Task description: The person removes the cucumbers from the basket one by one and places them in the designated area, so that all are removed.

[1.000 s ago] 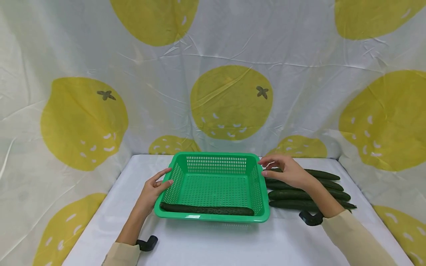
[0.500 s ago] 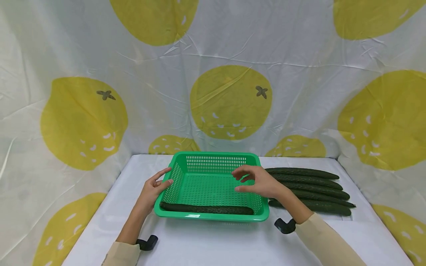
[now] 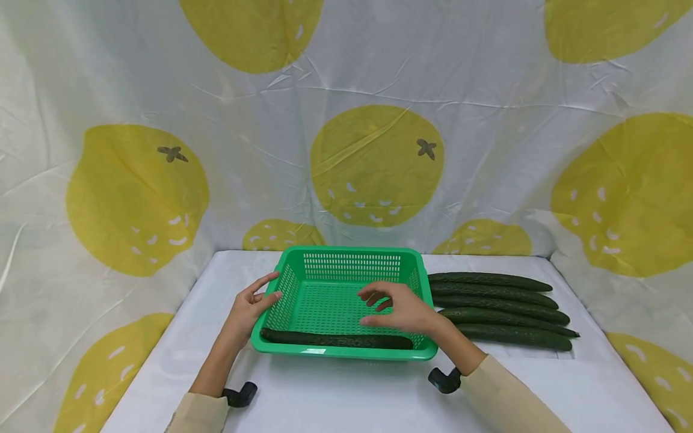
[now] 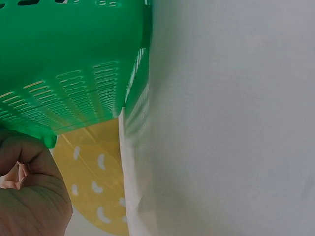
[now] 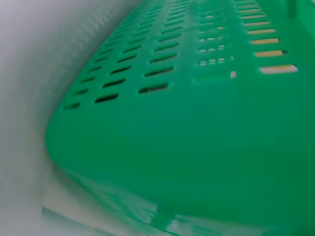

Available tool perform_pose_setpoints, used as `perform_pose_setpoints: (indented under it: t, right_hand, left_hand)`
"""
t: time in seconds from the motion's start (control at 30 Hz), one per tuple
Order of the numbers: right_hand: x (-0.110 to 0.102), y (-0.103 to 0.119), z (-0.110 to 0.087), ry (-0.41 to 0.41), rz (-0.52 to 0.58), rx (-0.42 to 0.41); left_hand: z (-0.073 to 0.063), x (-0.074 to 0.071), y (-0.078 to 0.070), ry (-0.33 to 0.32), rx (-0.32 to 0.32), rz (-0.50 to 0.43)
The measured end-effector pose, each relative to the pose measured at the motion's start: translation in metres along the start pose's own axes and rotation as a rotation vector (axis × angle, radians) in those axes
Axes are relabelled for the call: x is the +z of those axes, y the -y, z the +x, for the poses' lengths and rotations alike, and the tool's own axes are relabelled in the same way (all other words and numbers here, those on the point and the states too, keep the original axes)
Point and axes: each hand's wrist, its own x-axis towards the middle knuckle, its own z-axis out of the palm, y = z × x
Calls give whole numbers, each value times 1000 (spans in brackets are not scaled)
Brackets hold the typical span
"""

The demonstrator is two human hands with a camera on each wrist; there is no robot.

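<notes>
A green plastic basket with slotted walls sits mid-table. Along its near side inside lies one long dark cucumber. My left hand grips the basket's left rim, thumb on the inner side. In the left wrist view, that hand is bent at the rim below the slotted basket wall. My right hand hovers over the basket's right half, fingers loosely curved with nothing between them. The basket's outer wall fills most of the right wrist view, where the right hand is hidden.
Right of the basket, several cucumbers lie side by side on the white tablecloth. A lemon-print curtain hangs behind the table and down its sides. Each wrist wears a black camera mount.
My right hand has moved left and nearer, from the basket's right rim to above its inside, uncovering the cucumbers at the right. The left hand and the basket have stayed put.
</notes>
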Motion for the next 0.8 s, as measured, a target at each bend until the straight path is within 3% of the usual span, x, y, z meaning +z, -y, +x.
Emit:
perform_pose_setpoints:
  t: [0.5,0.8]
  right_hand:
    - [20,-4,8,232,-177,107]
    - [26,-5,7,322,-253,134]
  left_hand:
    - [3,-1,3,-14,21,8]
    - [3,-1,5,-21,22,3]
